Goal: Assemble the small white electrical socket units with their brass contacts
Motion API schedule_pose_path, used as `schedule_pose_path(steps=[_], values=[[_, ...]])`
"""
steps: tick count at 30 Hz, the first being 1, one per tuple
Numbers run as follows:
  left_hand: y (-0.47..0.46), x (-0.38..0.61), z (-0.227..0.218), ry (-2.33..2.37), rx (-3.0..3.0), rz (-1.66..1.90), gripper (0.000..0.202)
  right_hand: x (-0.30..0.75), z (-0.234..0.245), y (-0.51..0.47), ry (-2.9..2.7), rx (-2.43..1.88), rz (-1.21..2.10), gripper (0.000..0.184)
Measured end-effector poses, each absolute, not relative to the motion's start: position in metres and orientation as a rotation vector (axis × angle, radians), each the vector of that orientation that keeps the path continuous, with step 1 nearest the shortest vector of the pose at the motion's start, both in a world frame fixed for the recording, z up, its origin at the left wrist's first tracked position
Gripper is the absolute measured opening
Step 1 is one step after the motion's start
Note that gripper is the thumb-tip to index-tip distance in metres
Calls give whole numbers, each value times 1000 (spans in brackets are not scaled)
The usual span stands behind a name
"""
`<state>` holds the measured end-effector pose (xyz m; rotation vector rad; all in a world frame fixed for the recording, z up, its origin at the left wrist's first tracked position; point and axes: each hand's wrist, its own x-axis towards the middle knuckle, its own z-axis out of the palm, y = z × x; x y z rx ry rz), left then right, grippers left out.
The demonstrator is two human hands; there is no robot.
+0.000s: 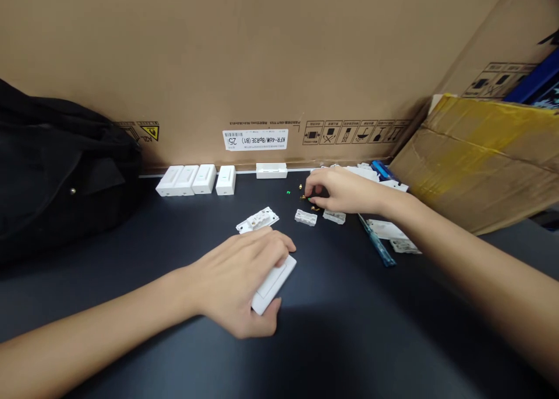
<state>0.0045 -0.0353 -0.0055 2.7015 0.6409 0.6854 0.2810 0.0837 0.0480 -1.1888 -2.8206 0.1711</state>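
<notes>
My left hand (244, 279) lies curled over a white switch plate (274, 282) on the dark table, fingers and thumb closed round it. My right hand (345, 190) reaches further back and pinches at small brass and green parts (305, 197); what it holds is too small to make out. Between the hands lie a white switch insert (257, 219) and two small white plastic pieces (305, 216) (334, 216).
A row of white switch units (192, 179) and a white frame (271, 170) stand against the cardboard wall (262, 67). More white parts (393, 230) and a blue screwdriver (376, 242) lie right of my right hand. A black bag (56, 172) sits left, a taped box (484, 166) right.
</notes>
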Motion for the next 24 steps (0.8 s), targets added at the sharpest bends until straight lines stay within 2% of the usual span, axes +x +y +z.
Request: schedule_pose_path(steps=[9, 19, 21, 24], values=[[-34, 6, -3, 554, 2719, 779, 42, 280, 50, 94, -2848, -1199, 255, 41], [-29, 3, -7, 540, 2674, 791, 58, 279, 45, 91, -2802, -1175, 298, 42], [-30, 2, -5, 503, 2632, 754, 49, 276, 43, 92, -2794, -1185, 299, 43], [-31, 0, -1, 467, 2564, 717, 14, 273, 42, 92, -2789, -1205, 292, 42]])
